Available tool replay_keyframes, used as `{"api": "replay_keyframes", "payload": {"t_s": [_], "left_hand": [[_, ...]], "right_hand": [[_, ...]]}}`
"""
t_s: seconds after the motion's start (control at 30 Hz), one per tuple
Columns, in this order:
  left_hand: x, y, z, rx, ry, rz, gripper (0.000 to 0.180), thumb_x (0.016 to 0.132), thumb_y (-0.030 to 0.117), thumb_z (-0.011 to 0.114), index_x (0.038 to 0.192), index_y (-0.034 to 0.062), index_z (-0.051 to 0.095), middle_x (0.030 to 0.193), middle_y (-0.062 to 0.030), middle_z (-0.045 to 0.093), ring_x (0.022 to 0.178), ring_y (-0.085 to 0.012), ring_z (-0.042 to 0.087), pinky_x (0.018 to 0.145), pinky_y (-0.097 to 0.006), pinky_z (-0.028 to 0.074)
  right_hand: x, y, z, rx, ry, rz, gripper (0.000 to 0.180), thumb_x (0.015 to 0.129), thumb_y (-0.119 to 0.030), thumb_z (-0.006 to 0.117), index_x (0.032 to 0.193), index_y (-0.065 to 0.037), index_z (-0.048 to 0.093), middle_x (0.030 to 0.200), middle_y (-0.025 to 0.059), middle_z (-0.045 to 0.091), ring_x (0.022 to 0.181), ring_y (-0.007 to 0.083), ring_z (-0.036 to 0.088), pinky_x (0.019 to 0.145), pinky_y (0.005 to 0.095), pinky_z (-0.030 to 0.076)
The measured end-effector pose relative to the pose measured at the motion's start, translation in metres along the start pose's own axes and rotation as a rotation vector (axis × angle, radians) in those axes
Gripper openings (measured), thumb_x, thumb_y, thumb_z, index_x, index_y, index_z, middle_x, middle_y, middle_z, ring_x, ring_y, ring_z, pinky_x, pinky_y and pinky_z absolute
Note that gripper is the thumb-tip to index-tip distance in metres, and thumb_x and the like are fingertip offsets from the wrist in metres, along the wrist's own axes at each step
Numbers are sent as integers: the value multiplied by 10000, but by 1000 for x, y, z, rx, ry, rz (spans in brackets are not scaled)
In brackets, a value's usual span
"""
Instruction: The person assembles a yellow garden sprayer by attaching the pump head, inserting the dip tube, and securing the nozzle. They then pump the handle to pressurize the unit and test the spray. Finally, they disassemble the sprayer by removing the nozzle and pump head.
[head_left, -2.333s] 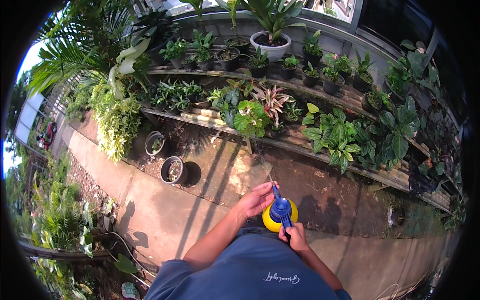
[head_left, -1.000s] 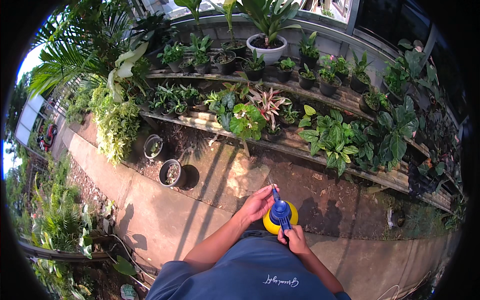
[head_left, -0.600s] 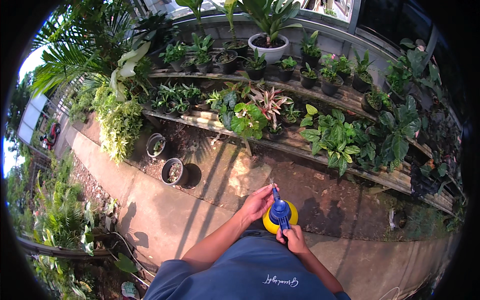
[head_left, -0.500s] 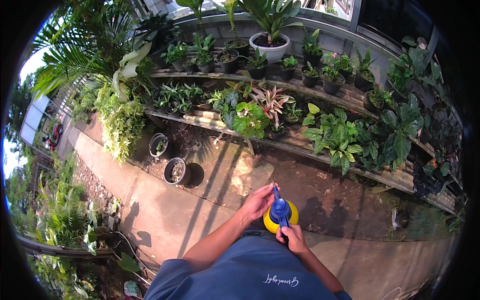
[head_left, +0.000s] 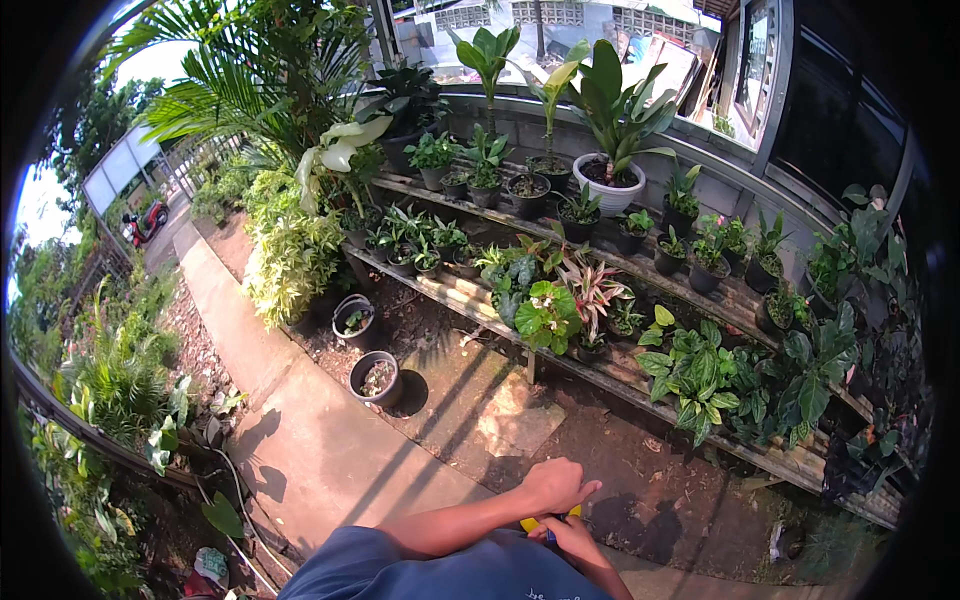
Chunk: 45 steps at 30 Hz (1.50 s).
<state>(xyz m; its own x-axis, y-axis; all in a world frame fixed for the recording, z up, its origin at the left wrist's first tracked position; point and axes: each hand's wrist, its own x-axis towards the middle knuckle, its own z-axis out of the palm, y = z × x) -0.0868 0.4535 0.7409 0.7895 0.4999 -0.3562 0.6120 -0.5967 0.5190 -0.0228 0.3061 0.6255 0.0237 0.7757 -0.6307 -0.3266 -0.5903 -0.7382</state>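
Hands met at the yellow plastic spray bottle: left hand clenched over it, right hand grasping beneath; potted plants apparently awaited.

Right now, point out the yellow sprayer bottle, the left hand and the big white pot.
yellow sprayer bottle point(head_left: 530, 523): head view, yellow sliver showing beneath the hand.
left hand point(head_left: 553, 486): head view, back of the hand.
big white pot point(head_left: 611, 196): head view, front wall.
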Motion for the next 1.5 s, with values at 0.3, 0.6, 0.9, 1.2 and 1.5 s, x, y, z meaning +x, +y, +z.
{"api": "replay_keyframes", "payload": {"t_s": [0.3,0.6,0.9,1.2,1.5], "left_hand": [[-86,-21,-8,-68,7,-105,732,1023,611,464,825,-40,734,797,-256,718,801,-437,726,737,-516,593],[-162,-40,-15,-58,199,-183,793,1016,655,429,701,-13,718,683,-231,685,683,-427,706,644,-501,586],[-159,-63,55,-94,167,-119,842,1024,664,380,676,-23,719,653,-263,661,677,-466,692,655,-523,580],[-125,-123,116,-2,28,-62,841,1055,640,314,729,-11,736,726,-237,701,732,-423,713,676,-502,579],[-193,-95,46,-42,19,-165,817,1065,627,314,762,-6,733,715,-230,700,690,-432,705,661,-515,578]], "right_hand": [[24,50,67,-335,114,-168,201,929,-226,695,1010,-43,680,709,37,634,653,164,624,587,338,450],[52,128,96,-619,127,-266,244,924,-245,690,1061,-44,677,801,72,676,717,212,660,643,378,483],[63,197,95,-722,207,-291,292,919,-264,684,1111,-45,674,893,108,719,781,260,696,700,418,515],[64,196,119,-576,213,-238,427,899,-376,679,1185,-59,685,1049,182,752,976,347,730,829,473,546],[78,187,129,-704,210,-249,414,868,-395,704,1115,-63,709,1043,184,755,984,353,732,818,461,548]]}}
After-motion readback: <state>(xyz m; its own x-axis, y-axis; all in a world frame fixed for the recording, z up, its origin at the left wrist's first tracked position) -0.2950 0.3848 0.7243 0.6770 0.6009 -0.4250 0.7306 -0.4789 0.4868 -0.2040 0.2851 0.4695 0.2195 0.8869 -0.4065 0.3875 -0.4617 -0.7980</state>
